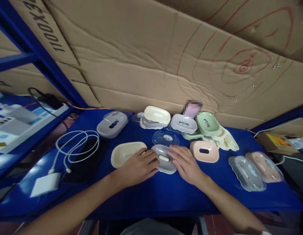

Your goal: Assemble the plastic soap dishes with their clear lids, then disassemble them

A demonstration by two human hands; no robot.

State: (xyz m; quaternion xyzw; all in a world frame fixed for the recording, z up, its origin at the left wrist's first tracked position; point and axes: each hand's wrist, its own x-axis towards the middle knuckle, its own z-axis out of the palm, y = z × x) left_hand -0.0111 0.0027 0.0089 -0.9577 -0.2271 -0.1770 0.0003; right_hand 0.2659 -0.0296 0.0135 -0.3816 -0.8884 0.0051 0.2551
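Observation:
A grey oval soap dish (167, 167) with a small white bar in its middle lies on the blue table in front of me. My left hand (139, 166) has its fingers curled at the dish's left edge. From the other side, my right hand (187, 161) grips the right edge, fingertips over the rim. A cream oval dish (119, 156) sits just left, partly behind my left hand. Beyond the grey dish is a clear lid (159, 137) with a round sticker. To the right stands a peach dish (210, 151) with a dark slot.
Along the back are a lilac dish (108, 127), a cream dish (157, 115), another lilac dish (183, 124) and a green dish (208, 123). Lidded grey (249, 174) and peach (267, 168) dishes lie right. A white charger (46, 184) and cable occupy the left. Cardboard (131, 58) walls the back.

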